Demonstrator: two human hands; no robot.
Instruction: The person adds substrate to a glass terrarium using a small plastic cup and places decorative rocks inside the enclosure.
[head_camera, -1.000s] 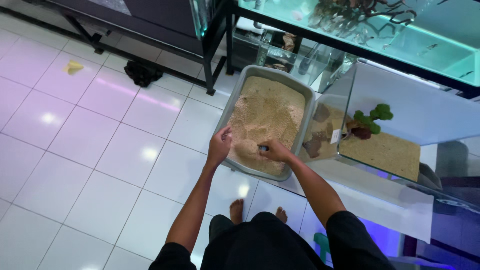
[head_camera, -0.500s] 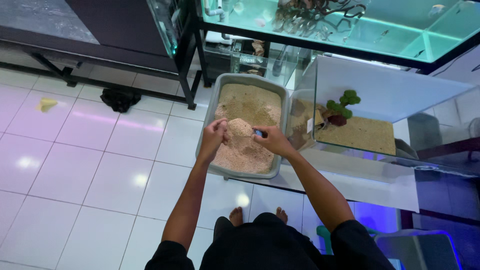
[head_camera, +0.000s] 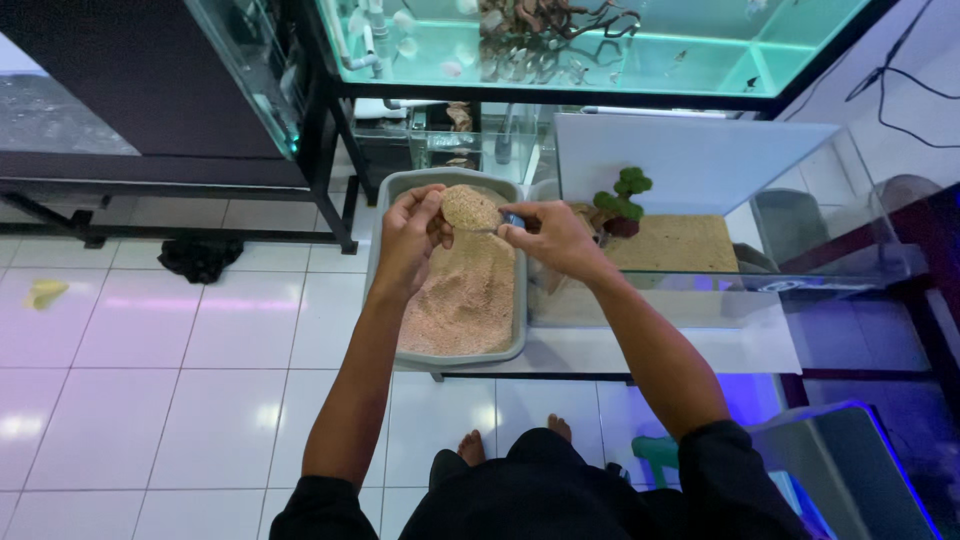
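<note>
Head view, looking down. My left hand (head_camera: 412, 232) and my right hand (head_camera: 545, 235) meet above the far end of the grey tray (head_camera: 520, 300), which stands on the white tiled floor (head_camera: 150, 400) and holds a bed of pale sand (head_camera: 460, 300). The right hand is closed on the handle of a small scoop (head_camera: 470, 208); the handle itself is mostly hidden by my fingers, with only a bluish bit showing at the knuckles. The scoop's round bowl, heaped with sand, points left from that grip, so its long axis runs roughly across the view, from right hand to left. The left hand is half curled, fingertips touching or just beside the near-left rim of the bowl; I cannot tell whether it pinches the rim or merely steadies it. The scoop is lifted clear of the sand bed, directly over the tray. To the right, just beside the tray, stands a glass tank (head_camera: 700, 200) with a sand floor and a small green plant (head_camera: 622, 195); the right hand is the nearer one to it.
</note>
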